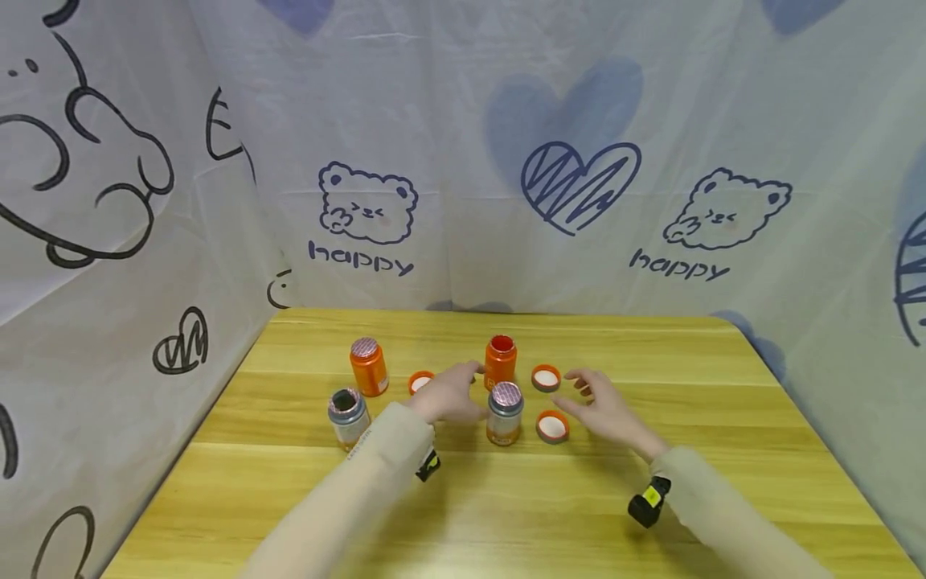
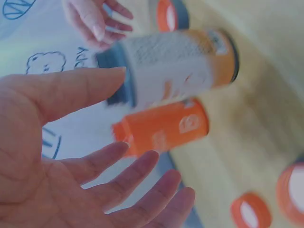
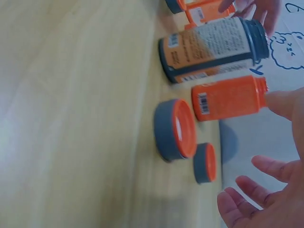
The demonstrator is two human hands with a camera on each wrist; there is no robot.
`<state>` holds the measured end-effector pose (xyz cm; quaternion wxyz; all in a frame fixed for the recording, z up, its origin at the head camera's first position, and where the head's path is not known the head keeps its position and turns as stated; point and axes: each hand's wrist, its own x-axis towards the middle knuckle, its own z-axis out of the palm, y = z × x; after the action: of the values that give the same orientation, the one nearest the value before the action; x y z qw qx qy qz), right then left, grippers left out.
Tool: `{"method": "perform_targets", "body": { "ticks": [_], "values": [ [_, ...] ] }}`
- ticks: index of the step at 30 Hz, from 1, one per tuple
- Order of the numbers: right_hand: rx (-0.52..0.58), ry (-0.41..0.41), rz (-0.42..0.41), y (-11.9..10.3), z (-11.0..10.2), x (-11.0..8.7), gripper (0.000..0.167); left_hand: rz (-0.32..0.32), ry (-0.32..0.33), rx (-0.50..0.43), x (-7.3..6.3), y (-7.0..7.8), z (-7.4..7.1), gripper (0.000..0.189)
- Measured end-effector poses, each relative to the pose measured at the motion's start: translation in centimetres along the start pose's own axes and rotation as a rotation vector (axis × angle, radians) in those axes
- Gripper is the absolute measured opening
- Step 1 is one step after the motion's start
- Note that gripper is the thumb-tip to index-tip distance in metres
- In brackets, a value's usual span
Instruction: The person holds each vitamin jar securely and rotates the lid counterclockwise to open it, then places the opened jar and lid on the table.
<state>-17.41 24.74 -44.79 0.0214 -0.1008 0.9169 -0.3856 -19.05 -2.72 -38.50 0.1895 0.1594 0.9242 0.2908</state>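
My left hand (image 1: 447, 396) reaches over the table with its thumb and fingers spread. Before it stand a grey bottle (image 1: 505, 420) with a shiny sealed top and, behind that, an open orange bottle (image 1: 499, 371). In the left wrist view the thumb overlaps the neck of the grey bottle (image 2: 185, 64); whether they touch I cannot tell. Fingers straight to loosely bent, my right hand (image 1: 606, 412) hovers empty beside two caps, a front one (image 1: 553, 427) and a back one (image 1: 546, 378). Both caps lie with their white insides up.
Further left stand a sealed orange bottle (image 1: 370, 368) and a grey bottle (image 1: 348, 416) with a dark opening, partly behind the left sleeve. Another cap (image 1: 419, 381) shows beside the left hand. Printed cloth (image 1: 463, 241) hangs behind the wooden table (image 1: 506, 523).
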Motion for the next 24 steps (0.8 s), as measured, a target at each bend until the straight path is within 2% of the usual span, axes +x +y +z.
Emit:
{"method": "perform_targets", "body": {
  "ticks": [3,9,14,18,24],
  "values": [
    [-0.023,0.037,-0.019,-0.2,-0.9,0.2,0.051,0.003,0.01,0.031,-0.7,0.1,-1.8,0.072],
    [-0.129,0.093,-0.055,-0.6,-3.2,0.5,0.053,0.005,0.096,0.081,-2.0,-0.5,-6.1,0.069],
    [-0.281,0.119,-0.071,-0.9,-5.4,0.9,0.064,-0.024,0.244,0.195,-2.8,-1.8,-9.4,0.064],
    [-0.388,0.172,-0.126,-1.0,-7.1,1.5,0.067,-0.036,0.37,0.28,-3.3,-2.9,-11.8,0.064],
    [-0.513,0.265,-0.205,-0.7,-8.9,2.1,0.072,-0.01,0.555,0.368,-4.2,-4.9,-14.5,0.068]
  ]
}}
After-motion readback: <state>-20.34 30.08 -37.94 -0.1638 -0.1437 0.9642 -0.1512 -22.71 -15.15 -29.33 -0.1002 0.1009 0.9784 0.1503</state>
